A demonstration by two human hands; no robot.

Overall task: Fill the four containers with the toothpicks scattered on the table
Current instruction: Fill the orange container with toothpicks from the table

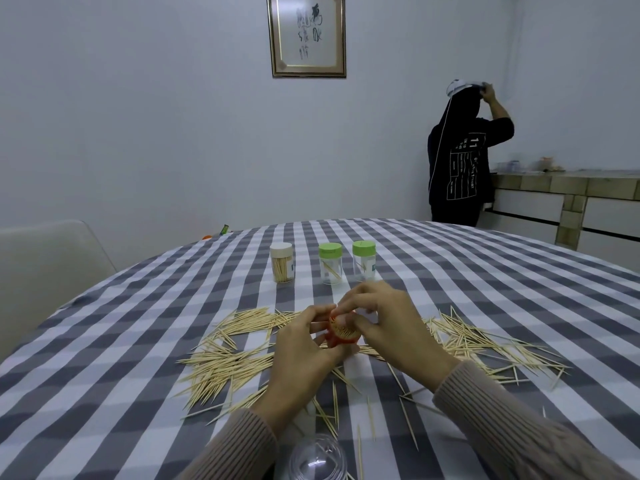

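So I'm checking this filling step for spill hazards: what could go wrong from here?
1. The orange container, packed with toothpicks and tilted between the left hand and right hand, could spill.
2. The clear dome lid lies near the table's edge by the sleeves; a forearm could knock it off.

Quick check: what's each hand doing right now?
Left hand: grips the orange container packed with toothpicks.
Right hand: fingers curled at the container's top; whether it pinches toothpicks cannot be told.
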